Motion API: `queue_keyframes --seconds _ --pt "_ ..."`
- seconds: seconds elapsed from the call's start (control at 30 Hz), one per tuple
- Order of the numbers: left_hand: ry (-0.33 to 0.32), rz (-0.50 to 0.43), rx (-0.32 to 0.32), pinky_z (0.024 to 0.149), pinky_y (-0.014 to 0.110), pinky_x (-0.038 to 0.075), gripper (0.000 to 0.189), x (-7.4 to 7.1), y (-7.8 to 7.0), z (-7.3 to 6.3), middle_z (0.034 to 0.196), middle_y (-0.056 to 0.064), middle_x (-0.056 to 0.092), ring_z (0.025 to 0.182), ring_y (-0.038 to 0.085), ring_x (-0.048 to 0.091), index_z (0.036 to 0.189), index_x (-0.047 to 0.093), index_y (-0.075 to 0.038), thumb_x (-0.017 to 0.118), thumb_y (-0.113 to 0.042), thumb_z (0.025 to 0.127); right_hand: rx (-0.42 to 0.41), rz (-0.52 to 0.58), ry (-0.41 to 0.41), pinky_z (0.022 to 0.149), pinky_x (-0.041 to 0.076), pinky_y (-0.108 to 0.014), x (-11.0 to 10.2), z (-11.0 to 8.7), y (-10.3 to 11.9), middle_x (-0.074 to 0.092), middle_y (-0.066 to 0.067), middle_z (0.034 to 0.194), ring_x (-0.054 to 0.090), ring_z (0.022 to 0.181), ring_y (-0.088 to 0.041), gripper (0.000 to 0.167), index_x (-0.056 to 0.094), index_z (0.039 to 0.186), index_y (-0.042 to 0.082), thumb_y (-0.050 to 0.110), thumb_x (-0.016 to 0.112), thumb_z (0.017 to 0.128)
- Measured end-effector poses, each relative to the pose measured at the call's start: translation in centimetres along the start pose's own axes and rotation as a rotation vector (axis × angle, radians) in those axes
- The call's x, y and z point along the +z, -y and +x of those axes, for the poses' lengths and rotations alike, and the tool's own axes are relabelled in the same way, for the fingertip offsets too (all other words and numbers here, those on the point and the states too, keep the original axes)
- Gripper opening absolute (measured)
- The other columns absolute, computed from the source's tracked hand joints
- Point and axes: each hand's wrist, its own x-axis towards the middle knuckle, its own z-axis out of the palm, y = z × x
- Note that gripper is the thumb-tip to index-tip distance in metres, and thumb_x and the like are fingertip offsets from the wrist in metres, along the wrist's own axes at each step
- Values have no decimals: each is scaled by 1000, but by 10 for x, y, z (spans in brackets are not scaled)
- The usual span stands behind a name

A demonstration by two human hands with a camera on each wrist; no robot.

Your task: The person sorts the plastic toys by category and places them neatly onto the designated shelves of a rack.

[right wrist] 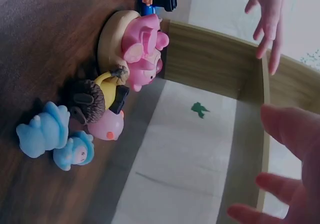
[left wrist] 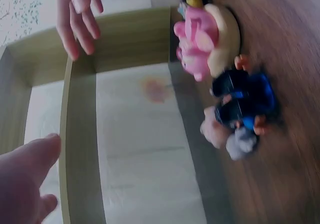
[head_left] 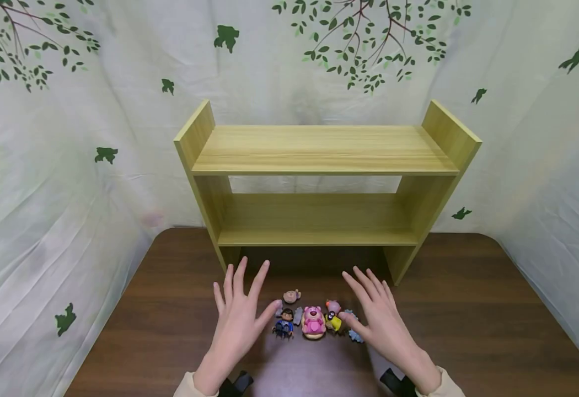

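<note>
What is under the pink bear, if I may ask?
Under the pink bear is a round beige base, whose edge shows; below that is the table. The bear covers the base's middle, and the base hides the table beneath it.

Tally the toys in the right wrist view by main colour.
Light blue toys: 2
Pink toys: 2
Yellow-and-dark toy: 1
Blue-and-black toy: 1
Total: 6
</note>
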Motion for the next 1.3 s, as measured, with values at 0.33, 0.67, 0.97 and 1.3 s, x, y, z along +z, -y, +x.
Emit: queue_keyframes --seconds 0.33,0.67,0.97,1.3 --pt "-206 -48 48 97 66 21 82 -16 30 9 145 26 23 129 45 25 151 30 -26 75 -24 83 -93 81 48 104 17 -65 11 -4 -5 34 -10 150 24 138 -35 76 37 147 19 25 76 82" --pt "-256 -106 32 92 64 27 80 -26 55 17 146 24 20 126 46 27 150 31 -24 74 -16 83 -134 98 78 101 24 -65 24 -9 -9 39 -11 147 30 135 -37 73 44 143 14 24 78 79" --pt "-282 -172 128 91 64 32 84 -23 71 29 147 27 19 132 45 25 151 28 -17 73 -6 82 -164 142 138 99 25 -67 34 -11 -9 41 -14 145 33 133 -39 72 44 143 10 23 77 80" --pt "-237 -263 135 85 62 41 88 -19 82 46 153 21 14 131 46 31 154 18 -18 70 -4 84 -163 217 239 103 22 -64 49 -10 -9 41 -17 144 32 133 -41 70 43 143 8 24 75 82"
